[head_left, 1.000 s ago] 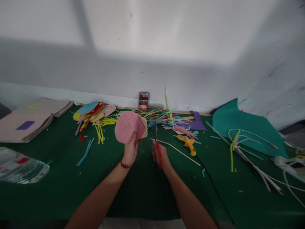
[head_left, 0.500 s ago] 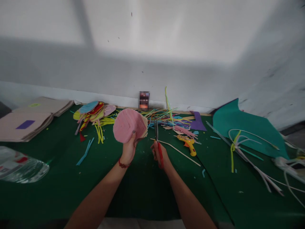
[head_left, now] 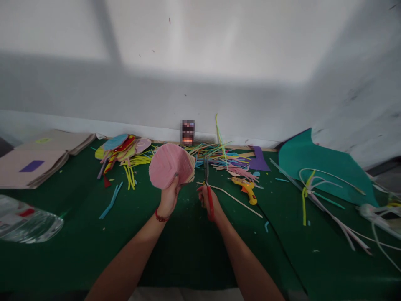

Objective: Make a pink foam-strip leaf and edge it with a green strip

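A round pink piece with a ridged face and a cream edge on its right side is gripped in my left hand, thumb in front. What it is made of I cannot tell. My right hand is closed round red-handled scissors, their blades pointing away from me and apart from the pink piece. Beyond the hands lies a heap of thin coloured strips. A thin cream strip lies just right of the scissors.
A yellow glue gun with a black cord lies to the right, before a teal sheet and tied strips. On the left are a plastic bottle, stacked beige sheets and coloured paddle-like shapes. A wall rises behind the green table.
Almost nothing differs. The view has shifted slightly, and both hands keep hold of the pink piece and the scissors in nearly the same places.
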The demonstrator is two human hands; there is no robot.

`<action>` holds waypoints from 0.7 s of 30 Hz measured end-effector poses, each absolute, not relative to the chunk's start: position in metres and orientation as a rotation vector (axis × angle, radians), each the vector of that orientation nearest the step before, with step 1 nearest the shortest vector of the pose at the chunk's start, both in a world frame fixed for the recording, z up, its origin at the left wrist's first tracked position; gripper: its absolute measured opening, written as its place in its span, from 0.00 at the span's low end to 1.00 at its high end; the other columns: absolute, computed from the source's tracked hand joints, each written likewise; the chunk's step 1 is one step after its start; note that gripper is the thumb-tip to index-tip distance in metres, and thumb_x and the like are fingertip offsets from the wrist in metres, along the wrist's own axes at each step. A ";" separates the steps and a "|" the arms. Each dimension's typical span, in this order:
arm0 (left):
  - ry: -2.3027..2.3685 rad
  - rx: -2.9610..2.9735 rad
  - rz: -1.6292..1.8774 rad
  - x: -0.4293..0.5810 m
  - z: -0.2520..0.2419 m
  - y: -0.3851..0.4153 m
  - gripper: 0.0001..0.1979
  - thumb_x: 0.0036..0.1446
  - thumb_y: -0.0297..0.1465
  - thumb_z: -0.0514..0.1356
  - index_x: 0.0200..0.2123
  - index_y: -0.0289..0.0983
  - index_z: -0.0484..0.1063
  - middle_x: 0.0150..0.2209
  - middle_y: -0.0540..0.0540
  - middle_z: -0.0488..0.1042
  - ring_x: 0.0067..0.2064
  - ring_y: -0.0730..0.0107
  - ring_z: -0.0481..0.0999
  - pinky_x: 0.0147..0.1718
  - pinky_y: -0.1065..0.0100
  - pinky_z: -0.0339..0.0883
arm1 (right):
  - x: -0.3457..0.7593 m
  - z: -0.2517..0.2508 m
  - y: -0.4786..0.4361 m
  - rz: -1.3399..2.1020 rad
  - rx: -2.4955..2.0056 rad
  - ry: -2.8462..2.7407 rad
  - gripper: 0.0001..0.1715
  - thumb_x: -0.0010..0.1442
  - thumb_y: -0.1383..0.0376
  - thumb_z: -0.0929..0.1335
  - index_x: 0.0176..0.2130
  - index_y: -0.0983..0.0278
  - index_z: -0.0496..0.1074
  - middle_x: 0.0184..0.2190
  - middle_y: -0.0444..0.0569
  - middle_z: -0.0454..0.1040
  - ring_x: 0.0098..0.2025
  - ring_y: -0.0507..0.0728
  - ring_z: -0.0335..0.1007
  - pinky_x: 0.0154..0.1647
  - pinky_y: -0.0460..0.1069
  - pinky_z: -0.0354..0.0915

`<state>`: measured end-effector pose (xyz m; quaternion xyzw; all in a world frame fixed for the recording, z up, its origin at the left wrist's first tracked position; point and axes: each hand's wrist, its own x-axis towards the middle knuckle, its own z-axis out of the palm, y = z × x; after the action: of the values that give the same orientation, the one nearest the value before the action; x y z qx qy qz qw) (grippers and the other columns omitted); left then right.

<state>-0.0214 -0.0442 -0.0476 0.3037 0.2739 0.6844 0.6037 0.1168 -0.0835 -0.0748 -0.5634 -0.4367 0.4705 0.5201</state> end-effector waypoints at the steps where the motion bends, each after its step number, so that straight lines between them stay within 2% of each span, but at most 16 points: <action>1: 0.630 0.702 1.576 -0.021 -0.048 -0.044 0.29 0.46 0.37 0.71 0.52 0.39 0.72 0.53 0.42 0.74 0.51 0.55 0.75 0.49 0.56 0.71 | 0.116 -0.074 -0.083 1.136 -1.350 -1.033 0.41 0.44 0.29 0.60 0.32 0.62 0.67 0.19 0.40 0.63 0.19 0.50 0.57 0.17 0.45 0.54; 7: 0.618 0.683 1.575 -0.020 -0.048 -0.045 0.26 0.46 0.36 0.70 0.50 0.40 0.73 0.50 0.43 0.76 0.47 0.58 0.77 0.49 0.57 0.71 | 0.114 -0.067 -0.088 1.163 -1.328 -0.998 0.39 0.45 0.29 0.61 0.28 0.62 0.64 0.16 0.39 0.61 0.17 0.49 0.56 0.16 0.46 0.55; 15: 0.596 0.668 1.530 -0.018 -0.053 -0.046 0.23 0.47 0.36 0.70 0.47 0.38 0.74 0.46 0.42 0.78 0.48 0.54 0.77 0.48 0.55 0.71 | 0.113 -0.067 -0.084 1.275 -1.347 -0.775 0.36 0.41 0.32 0.66 0.25 0.60 0.62 0.13 0.36 0.57 0.13 0.48 0.52 0.13 0.45 0.51; 21: 0.617 0.646 1.544 -0.017 -0.052 -0.046 0.22 0.46 0.36 0.70 0.46 0.38 0.74 0.48 0.42 0.76 0.47 0.54 0.77 0.47 0.54 0.72 | 0.113 -0.066 -0.086 1.289 -1.340 -0.745 0.33 0.44 0.35 0.68 0.25 0.60 0.61 0.12 0.35 0.56 0.13 0.47 0.51 0.12 0.44 0.49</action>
<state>-0.0169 -0.0462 -0.0523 0.2818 0.2691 0.6737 0.6279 0.1133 -0.0855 -0.0657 -0.5635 -0.3131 0.5420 0.5392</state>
